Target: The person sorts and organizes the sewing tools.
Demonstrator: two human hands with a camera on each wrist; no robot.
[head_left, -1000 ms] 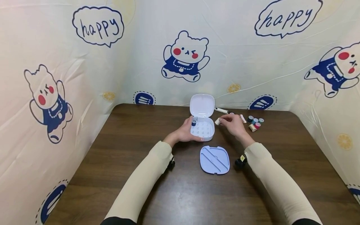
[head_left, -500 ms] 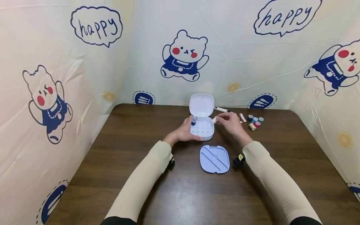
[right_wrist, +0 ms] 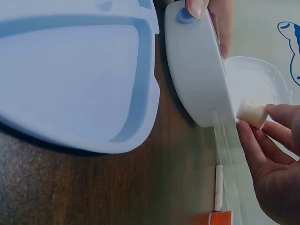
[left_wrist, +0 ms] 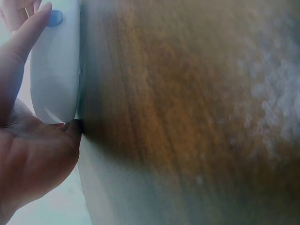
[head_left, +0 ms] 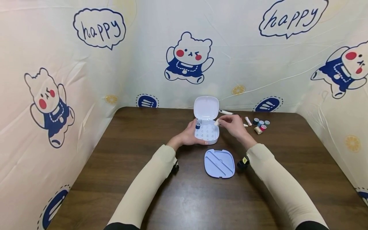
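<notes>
Your left hand (head_left: pixel 189 134) curls round the left side of the box (head_left: pixel 213 141), its thumb (left_wrist: pixel 33 28) on the blue button (right_wrist: pixel 185 16) at the front. Inside, at the back left, the navy spool (head_left: pixel 198 125) stands upright, and small pegs (head_left: pixel 207 132) dot the floor beside it. The lid (head_left: pixel 206 108) stands open behind. Over the back right corner, you have the pale spool (head_left: pixel 217 122) tilted (whether it touches the rim, I cannot tell). In front of the box, the blue tray (head_left: pixel 219 163) lies on the table (head_left: pixel 184 198), apart from both hands. Behind, the pen (head_left: pixel 225 112) is partly hidden by your right hand (head_left: pixel 235 126), which pinches the pale spool between thumb and fingertips, with only the spool's width between them. Further right lies a small pale stick (head_left: pixel 248 121), then a cluster of spools (head_left: pixel 260 123), blue, red and cream among them, the cream one tipped over.
</notes>
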